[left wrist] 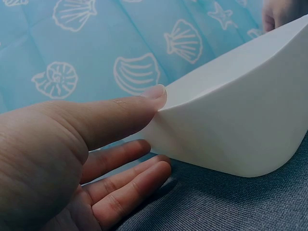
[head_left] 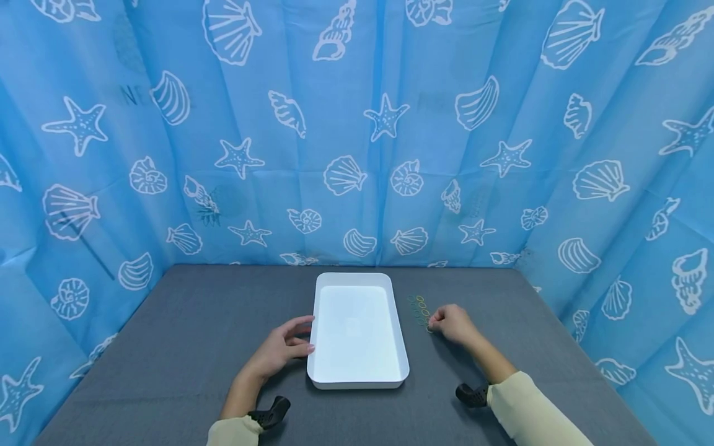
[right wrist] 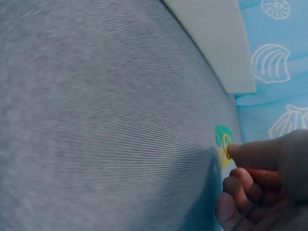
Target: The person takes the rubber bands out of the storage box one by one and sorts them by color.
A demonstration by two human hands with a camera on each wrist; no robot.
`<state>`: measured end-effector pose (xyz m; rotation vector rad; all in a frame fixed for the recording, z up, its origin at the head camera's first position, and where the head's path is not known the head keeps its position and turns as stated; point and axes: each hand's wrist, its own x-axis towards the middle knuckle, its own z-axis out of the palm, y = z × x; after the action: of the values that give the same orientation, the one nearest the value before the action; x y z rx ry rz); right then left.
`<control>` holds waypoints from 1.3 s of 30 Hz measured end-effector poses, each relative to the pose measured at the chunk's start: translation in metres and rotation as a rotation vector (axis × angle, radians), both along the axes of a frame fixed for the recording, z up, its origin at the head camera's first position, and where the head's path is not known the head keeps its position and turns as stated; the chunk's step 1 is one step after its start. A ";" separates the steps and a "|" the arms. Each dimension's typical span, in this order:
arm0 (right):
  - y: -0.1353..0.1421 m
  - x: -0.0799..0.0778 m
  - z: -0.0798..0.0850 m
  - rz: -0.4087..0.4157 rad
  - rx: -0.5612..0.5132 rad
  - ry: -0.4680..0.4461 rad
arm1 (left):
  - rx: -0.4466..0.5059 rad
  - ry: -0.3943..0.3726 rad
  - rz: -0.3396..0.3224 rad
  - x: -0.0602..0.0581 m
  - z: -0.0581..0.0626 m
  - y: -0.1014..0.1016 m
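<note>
A white rectangular tray (head_left: 358,384) lies on the grey cloth in front of me. My left hand (head_left: 281,350) is at its left side with fingers loosely spread; in the left wrist view the thumb (left wrist: 154,98) touches the tray's rim. To the right of the tray, my right hand (head_left: 454,324) pinches a thin yellow ring (right wrist: 224,140) between thumb and forefinger. Beside that hand, several yellow rings (head_left: 420,299) lie in a row, with a row of green rings (head_left: 413,305) on their left. The right fingertips partly hide the nearest rings.
Dark grey cloth (head_left: 212,334) covers the table. A blue curtain (head_left: 301,204) with white shell prints stands along the back and both sides. Black wrist mounts (head_left: 271,414) are worn at both cuffs.
</note>
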<state>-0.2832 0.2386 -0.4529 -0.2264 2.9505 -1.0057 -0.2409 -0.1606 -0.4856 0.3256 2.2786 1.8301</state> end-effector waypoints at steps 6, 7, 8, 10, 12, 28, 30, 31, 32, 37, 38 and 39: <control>0.001 0.002 -0.004 -0.060 0.041 0.012 | -0.004 0.000 0.006 0.000 0.001 0.001; 0.000 0.002 -0.004 -0.065 0.041 0.016 | -0.005 0.002 0.007 -0.001 0.001 0.001; 0.000 0.002 -0.005 -0.072 0.043 0.019 | -0.006 0.003 0.008 -0.001 0.000 0.000; 0.000 0.002 -0.005 -0.084 0.043 0.019 | -0.006 0.002 0.009 -0.001 0.000 0.000; -0.001 0.002 -0.006 -0.090 0.045 0.020 | -0.004 0.001 0.006 -0.001 0.000 0.000; 0.003 0.005 -0.009 -0.123 -0.015 0.055 | 0.001 -0.001 0.001 -0.002 -0.001 0.003; 0.005 0.005 -0.009 -0.122 -0.031 0.064 | 0.005 -0.001 0.001 -0.002 -0.001 0.002; 0.006 0.005 -0.009 -0.120 -0.038 0.068 | 0.010 -0.001 -0.001 -0.002 -0.002 0.002; 0.007 0.005 -0.009 -0.118 -0.050 0.073 | 0.014 0.000 -0.004 -0.003 -0.002 0.002; 0.015 0.009 -0.012 -0.114 -0.088 0.106 | 0.022 0.001 -0.014 -0.003 -0.004 0.000; 0.018 0.009 -0.012 -0.116 -0.088 0.116 | 0.022 0.000 -0.015 -0.003 -0.004 -0.001; 0.020 0.010 -0.013 -0.118 -0.082 0.125 | 0.023 0.000 -0.015 -0.003 -0.004 -0.001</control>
<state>-0.2733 0.2588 -0.4659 -0.1220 3.0694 -1.1690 -0.2436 -0.1619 -0.4895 0.3455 2.2507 1.8512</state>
